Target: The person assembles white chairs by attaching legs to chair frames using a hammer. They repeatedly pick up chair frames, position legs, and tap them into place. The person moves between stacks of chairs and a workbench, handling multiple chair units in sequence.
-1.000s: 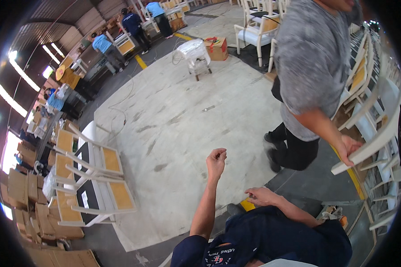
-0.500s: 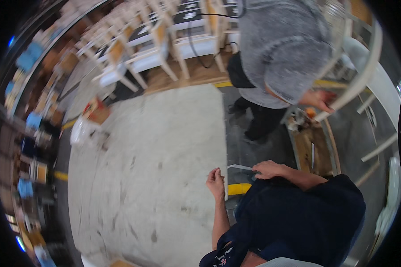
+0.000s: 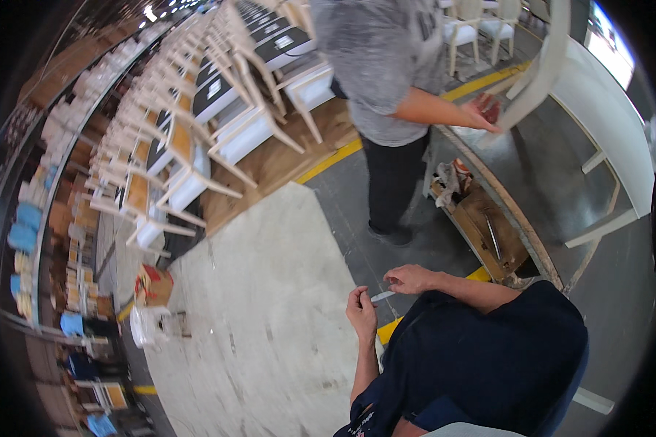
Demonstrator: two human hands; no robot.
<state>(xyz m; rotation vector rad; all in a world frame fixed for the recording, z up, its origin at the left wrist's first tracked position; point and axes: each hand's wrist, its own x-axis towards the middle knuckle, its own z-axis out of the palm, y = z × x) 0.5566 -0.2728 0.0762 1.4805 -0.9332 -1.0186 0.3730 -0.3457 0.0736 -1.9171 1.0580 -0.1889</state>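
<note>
- Small thin pale strip [image 3: 381,296]: pinched between both hands, held above the grey concrete floor [image 3: 270,320].
- Left hand [image 3: 361,312] and right hand [image 3: 410,278]: fingers closed on its ends.
- Wooden tray [image 3: 488,226] near right; open floor left.

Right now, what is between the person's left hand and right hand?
In the head view, a small thin pale strip spans the gap between the left hand and the right hand. What it is cannot be told; grey floor shows behind.

Left hand [image 3: 362,312] and right hand [image 3: 410,279]: raised together, pinching a small pale strip [image 3: 381,296] between them. Co-worker in grey shirt [image 3: 386,58]: standing beyond, gripping a white chair frame [image 3: 543,65]. Stacked chairs [image 3: 197,109]: rows at left.
</note>
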